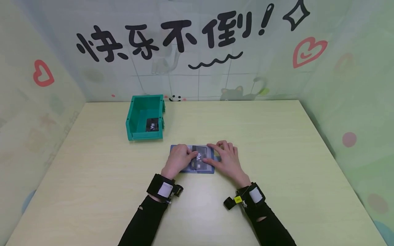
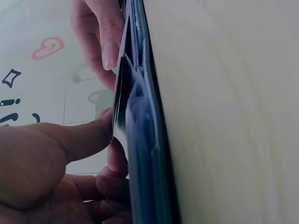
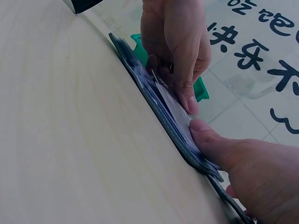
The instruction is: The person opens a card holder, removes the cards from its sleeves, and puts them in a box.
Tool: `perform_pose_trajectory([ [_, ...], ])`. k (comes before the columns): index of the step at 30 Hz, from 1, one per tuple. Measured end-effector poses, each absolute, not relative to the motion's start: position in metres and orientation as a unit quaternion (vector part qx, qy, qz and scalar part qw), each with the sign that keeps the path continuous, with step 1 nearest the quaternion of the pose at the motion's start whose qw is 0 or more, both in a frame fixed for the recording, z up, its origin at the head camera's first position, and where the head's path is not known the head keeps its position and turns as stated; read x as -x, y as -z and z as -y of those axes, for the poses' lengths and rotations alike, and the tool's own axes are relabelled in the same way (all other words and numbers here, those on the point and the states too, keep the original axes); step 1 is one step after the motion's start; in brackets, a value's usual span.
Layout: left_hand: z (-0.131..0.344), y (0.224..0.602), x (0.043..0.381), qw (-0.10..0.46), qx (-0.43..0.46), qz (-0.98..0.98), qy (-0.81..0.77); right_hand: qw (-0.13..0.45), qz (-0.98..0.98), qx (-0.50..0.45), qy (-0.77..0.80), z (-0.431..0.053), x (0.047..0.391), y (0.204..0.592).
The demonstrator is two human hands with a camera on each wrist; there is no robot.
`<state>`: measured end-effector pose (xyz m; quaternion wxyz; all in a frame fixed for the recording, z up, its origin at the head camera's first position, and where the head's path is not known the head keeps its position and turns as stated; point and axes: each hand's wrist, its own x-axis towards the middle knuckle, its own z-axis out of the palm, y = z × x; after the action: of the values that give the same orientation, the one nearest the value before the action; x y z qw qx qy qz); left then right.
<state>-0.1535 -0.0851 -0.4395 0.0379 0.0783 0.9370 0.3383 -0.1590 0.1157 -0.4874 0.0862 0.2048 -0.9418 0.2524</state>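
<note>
A blue card holder with clear plastic pockets [image 1: 210,168] lies on the table between both hands. A dark "Vip" card [image 1: 198,162] lies over its pocket page. My left hand [image 1: 178,158] pinches the card's left side, thumb on top and the other fingers curled. In the left wrist view the card [image 2: 120,86] stands a little off the layered pockets. My right hand [image 1: 228,160] is at the holder's right side, thumb and index finger spread. Its thumb [image 3: 205,137] presses on the pocket page close to the card's edge.
A green bin [image 1: 144,135] stands at the back left of the table, with another black "Vip" card [image 1: 152,125] inside. The pale wooden table [image 1: 277,136] is bordered by printed cloth walls at the back and both sides.
</note>
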Motion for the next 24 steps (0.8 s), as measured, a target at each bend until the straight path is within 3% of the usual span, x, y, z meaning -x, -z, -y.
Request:
perform_pose_trajectory([
  [10,0.093,0.436,0.153,0.071,-0.051,-0.930,-0.357,0.090,0.940,-0.204,-0.257,-0.115,0.159,0.491],
  [24,0.102,0.447,0.154,0.008,-0.041,-0.908,-0.418,0.098,0.937,-0.206,-0.264,-0.115,0.159,0.490],
])
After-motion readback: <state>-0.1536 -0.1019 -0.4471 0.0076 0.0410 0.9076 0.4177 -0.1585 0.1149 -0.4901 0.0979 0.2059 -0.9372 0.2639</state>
